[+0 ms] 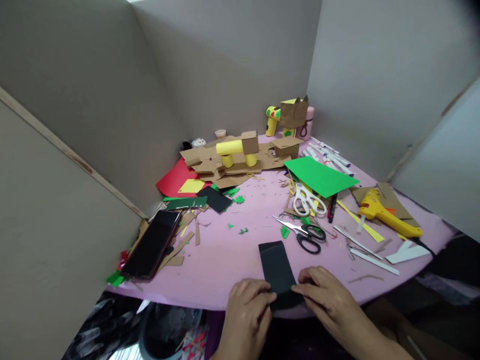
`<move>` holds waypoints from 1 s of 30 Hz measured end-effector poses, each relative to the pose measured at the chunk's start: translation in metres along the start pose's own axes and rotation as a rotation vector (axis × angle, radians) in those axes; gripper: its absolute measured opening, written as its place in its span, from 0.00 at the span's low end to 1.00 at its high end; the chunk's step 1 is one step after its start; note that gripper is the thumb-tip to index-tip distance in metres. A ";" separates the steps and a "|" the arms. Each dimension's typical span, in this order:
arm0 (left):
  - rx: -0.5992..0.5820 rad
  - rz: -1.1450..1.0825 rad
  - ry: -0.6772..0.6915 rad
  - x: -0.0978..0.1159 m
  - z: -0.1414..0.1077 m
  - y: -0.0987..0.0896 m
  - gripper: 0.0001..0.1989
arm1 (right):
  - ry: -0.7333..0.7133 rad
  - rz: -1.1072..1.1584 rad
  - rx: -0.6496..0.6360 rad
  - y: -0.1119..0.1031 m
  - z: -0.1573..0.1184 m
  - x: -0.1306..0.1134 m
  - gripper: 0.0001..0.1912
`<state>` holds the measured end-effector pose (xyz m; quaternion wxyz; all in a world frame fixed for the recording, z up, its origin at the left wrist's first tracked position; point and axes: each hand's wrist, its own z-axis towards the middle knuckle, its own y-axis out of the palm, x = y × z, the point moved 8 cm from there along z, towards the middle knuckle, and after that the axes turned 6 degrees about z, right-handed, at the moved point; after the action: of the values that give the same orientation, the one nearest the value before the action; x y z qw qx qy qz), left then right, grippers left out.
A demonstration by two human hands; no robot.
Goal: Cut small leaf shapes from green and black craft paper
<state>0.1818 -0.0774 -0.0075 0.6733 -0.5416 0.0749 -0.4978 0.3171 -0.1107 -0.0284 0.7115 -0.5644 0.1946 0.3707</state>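
Observation:
A strip of black paper (276,262) lies at the table's front edge, its far end flat on the pink surface. Its near end appears bent up or folded between my hands. My left hand (248,305) pinches the paper's left side with thumb and forefinger. On the right side, my right hand (325,296) grips it the same way, fingertips closed on the edge. Just beyond the paper, to the right, rest black-handled scissors (305,232) with blades slightly apart. White-handled scissors (308,201) lie farther back.
A yellow glue gun (390,215) lies at right, near a green sheet (320,175). A phone (153,245) is at left. A yellow tube figure with a cardboard box head (236,147) stands on cardboard at the back. Paper scraps litter the pink table (221,265). Grey partitions (232,65) enclose it.

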 end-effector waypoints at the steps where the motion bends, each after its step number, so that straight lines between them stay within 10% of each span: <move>1: -0.010 -0.011 -0.040 -0.002 0.001 0.001 0.12 | 0.013 0.009 0.000 -0.001 0.000 0.001 0.15; 20: -0.033 0.189 -0.230 -0.013 0.004 0.009 0.04 | 0.192 -0.011 0.091 0.000 0.005 0.008 0.08; 30: 0.228 -0.018 0.307 0.013 -0.021 0.006 0.11 | 0.544 0.620 0.267 -0.008 0.003 0.033 0.25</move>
<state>0.1785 -0.1009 -0.0153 0.7064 -0.3802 0.1149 -0.5858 0.3440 -0.0983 -0.0458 0.5560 -0.4594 0.5816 0.3762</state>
